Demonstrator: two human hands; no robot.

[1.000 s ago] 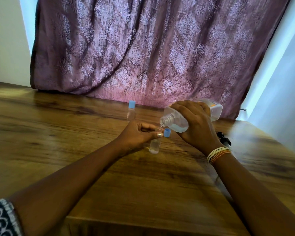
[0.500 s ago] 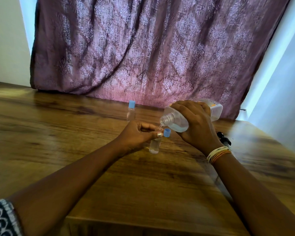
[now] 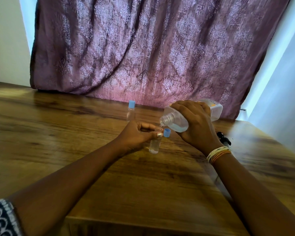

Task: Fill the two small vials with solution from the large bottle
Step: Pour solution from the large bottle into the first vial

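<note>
My right hand (image 3: 193,123) grips the large clear bottle (image 3: 176,121), tipped down to the left, its open neck just above an open small vial (image 3: 155,143). My left hand (image 3: 136,133) pinches that vial near its top and keeps it upright on the wooden table (image 3: 75,142). Clear liquid runs from the bottle's neck into the vial, which holds some liquid. A loose blue cap (image 3: 166,133) lies right beside the vial. The second small vial (image 3: 131,110), clear with a blue cap on, stands farther back near the curtain.
A purple patterned curtain (image 3: 143,48) hangs along the table's far edge. A small black object (image 3: 224,138) lies on the table behind my right wrist. The table's near edge runs just below my forearms.
Both hands stay almost still. The bottle's neck has dipped slightly closer to the vial's mouth and liquid goes on flowing.
</note>
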